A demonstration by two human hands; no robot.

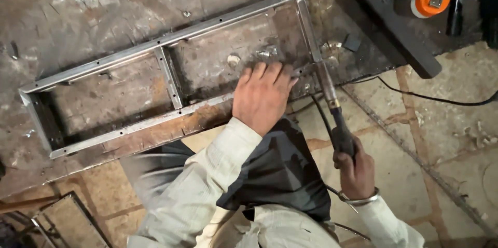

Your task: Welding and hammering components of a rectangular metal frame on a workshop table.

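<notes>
Head view: scarred steel worktable (104, 9) over tiled floor (446, 139)

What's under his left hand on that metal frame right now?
The left hand lies flat on the metal frame's near rail, on the worn steel table. The rail beneath the palm is covered.

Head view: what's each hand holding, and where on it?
Right hand grips the welding torch by its dark handle, tip at the frame corner. Left hand lies flat on the frame's near rail, gripping nothing.
</notes>
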